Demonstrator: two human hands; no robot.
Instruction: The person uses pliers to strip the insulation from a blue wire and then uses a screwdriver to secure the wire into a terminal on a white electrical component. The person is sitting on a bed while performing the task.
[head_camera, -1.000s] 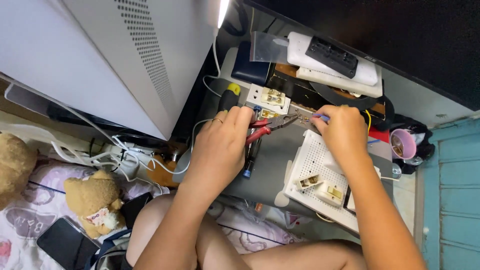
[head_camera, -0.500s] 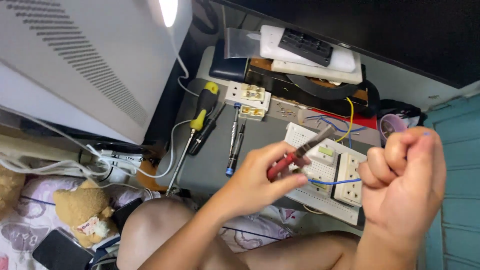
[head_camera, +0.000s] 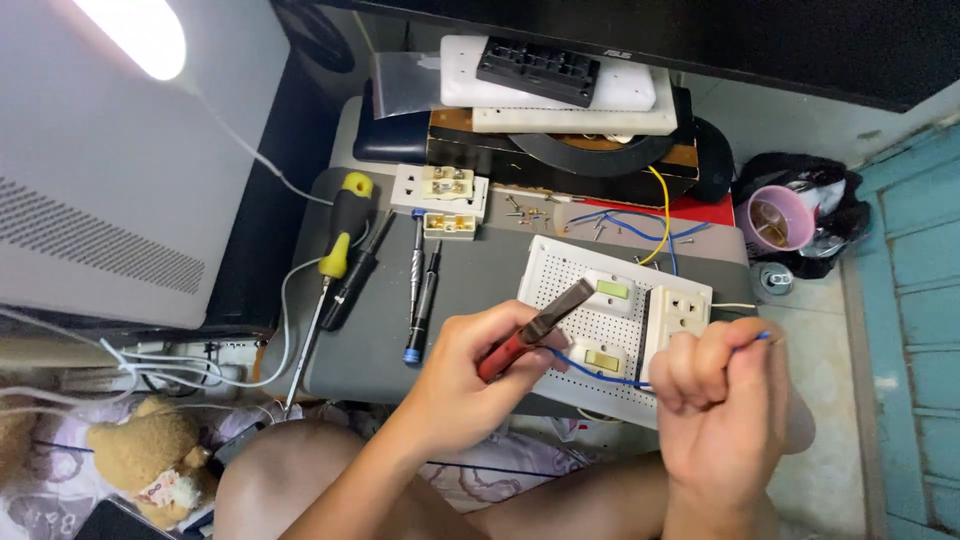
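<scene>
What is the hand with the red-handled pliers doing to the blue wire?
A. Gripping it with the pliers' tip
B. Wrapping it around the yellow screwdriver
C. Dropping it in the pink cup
A: the left hand holds the red-handled pliers, whose tip meets the blue wire that the right hand pulls taut over the white board.

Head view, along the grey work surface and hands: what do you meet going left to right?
Yellow-and-black screwdriver → blue-tipped screwdriver → left hand holding red-handled pliers → white perforated board → right hand gripping the blue wire → pink cup.
</scene>
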